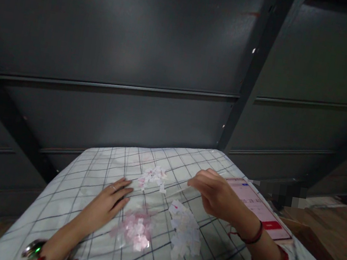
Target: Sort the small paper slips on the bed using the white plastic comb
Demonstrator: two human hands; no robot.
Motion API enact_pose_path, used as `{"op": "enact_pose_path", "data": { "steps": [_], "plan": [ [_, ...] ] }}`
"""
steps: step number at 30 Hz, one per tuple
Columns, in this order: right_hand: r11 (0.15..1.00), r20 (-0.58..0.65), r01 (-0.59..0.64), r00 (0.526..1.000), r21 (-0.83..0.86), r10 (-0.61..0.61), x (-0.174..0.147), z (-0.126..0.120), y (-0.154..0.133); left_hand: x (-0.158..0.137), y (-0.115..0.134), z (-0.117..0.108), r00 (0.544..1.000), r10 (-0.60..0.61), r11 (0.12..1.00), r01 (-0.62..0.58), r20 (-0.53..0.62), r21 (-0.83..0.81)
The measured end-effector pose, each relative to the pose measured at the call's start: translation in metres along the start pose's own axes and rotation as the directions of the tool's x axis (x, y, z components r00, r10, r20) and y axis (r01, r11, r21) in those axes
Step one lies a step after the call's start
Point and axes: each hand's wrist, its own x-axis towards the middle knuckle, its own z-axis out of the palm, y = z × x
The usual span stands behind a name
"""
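Note:
My left hand [114, 197] lies on the checked cloth with its fingers spread, holding nothing. Between it and the other hand is a pile of small white and pink pieces [152, 177] that look like paper. The fingers of my right hand [211, 192] are pinched on a thin pale stick [177, 190], which slants down left toward that pile; its exact kind is unclear. Closer to me sits a heap of shiny pink pieces [137, 231]. To its right lies a spread of white pieces [185, 229], below my right hand.
A white cloth with dark grid lines [92, 239] covers the table. Partly behind my right forearm, a phone [256, 207] with a pink screen showing digits lies near the right edge. Dark metal panels [132, 54] stand beyond the far edge. A cardboard box [313, 242] is on the right.

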Motion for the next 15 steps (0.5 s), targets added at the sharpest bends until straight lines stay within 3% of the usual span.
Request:
{"op": "enact_pose_path", "data": {
  "steps": [8,11,15],
  "plan": [
    [0.992,-0.058,0.125,0.991,0.017,-0.124,0.007,0.010,-0.018,0.000,-0.002,0.004,1.000,-0.008,1.000,0.008,0.021,0.016],
    [0.994,-0.111,0.108,0.988,-0.006,-0.108,0.005,0.012,-0.020,0.000,-0.002,0.005,1.000,-0.005,1.000,0.005,0.015,0.009],
    [0.997,-0.116,-0.006,0.993,-0.080,-0.003,0.004,0.017,-0.014,0.000,-0.001,0.004,1.000,0.002,1.000,-0.002,-0.008,0.001]
  ]
}}
